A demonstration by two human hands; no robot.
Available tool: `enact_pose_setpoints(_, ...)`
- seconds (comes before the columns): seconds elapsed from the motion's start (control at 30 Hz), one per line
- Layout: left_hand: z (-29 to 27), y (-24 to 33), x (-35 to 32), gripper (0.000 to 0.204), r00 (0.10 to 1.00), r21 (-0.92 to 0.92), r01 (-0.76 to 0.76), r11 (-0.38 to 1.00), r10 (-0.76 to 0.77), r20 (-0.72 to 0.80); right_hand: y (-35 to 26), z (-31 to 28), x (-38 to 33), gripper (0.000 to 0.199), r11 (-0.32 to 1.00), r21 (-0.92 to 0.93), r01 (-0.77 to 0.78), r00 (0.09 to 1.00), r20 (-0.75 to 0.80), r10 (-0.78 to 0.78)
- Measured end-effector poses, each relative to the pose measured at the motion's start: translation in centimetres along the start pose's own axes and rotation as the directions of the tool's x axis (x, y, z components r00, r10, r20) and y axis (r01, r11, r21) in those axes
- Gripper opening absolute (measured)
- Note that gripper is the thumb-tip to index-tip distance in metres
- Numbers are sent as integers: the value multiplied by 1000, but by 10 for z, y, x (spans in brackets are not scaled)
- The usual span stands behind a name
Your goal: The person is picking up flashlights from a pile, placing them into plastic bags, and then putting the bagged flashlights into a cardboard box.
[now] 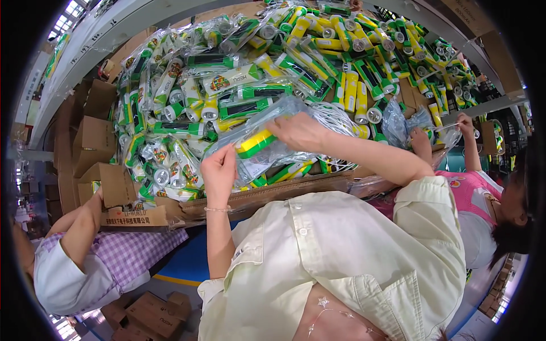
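My left hand (pixel 219 170) and my right hand (pixel 298 132) both grip one clear plastic bag (pixel 267 142) just above the near edge of the table. Inside the bag lies a yellow and green flashlight (pixel 255 142) with a folded paper below it. My left hand pinches the bag's lower left end; my right hand holds its upper right end. A coil of white cable (pixel 336 119) sits just beyond my right hand. Behind both hands rises a big pile of green and yellow flashlights (pixel 239 74), several of them bagged.
The pile rests on flattened cardboard (pixel 284 190) over the table. Open cardboard boxes (pixel 94 136) stand at the left. A person in a purple checked top (pixel 114 256) works at my left. A person in pink (pixel 472 193) at my right handles clear bags (pixel 398 122).
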State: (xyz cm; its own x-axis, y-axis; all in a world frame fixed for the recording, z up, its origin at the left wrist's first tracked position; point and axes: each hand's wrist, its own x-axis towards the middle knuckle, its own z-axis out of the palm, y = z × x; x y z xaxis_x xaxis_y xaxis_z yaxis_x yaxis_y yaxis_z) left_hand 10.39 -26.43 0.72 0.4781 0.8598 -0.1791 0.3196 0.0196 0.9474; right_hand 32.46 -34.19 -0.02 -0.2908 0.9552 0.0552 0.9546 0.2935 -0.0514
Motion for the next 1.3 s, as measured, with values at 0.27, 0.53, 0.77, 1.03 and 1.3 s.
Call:
enact_pose_setpoints(0.27,17,-19,8,22,921,408,-350,843,390,-17,-29,-9,15,38,950,-303,-69,928,330,172)
enact_pose_setpoints(0.53,6,-20,8,24,999,106,24,994,-21,-33,67,-25,-52,27,694,170,-700,704,3,710)
enact_pose_setpoints(0.77,5,-21,12,24,1000,115,18,993,-17,-14,90,6,-123,16,600,174,-781,621,108,777)
enact_pose_setpoints(1.03,4,-23,8,23,1000,134,27,991,-26,-14,41,-129,-88,12,468,817,-336,657,-153,738)
enact_pose_setpoints(1.3,4,-22,4,24,1000,110,15,994,-13,-12,-22,-124,28,16,421,727,543,747,-647,153)
